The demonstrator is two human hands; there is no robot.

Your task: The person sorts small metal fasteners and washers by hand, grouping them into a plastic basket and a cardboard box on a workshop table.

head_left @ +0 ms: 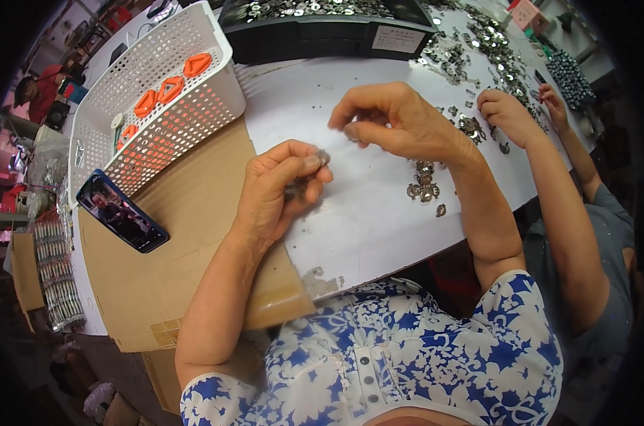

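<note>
My left hand [276, 186] pinches a small silvery metal piece [323, 158] between thumb and fingertips, above the white tabletop [357, 227]. A little to the right and farther off, my right hand [400, 122] hovers with its fingers curled and the thumb near the index finger. Whatever its fingertips hold, if anything, is too small to make out. Below my right wrist lies a little cluster of dark metal parts [425, 186], with one loose metal part [441, 210] beside it.
Sheet cardboard [215, 234] covers the left side, bearing a phone [121, 211] and a white perforated basket [229, 89] with orange pieces [170, 89]. A black bin [307, 41] of metal parts stands at the back. On the right, a co-worker's hands [510, 117] are near scattered metal parts [499, 50].
</note>
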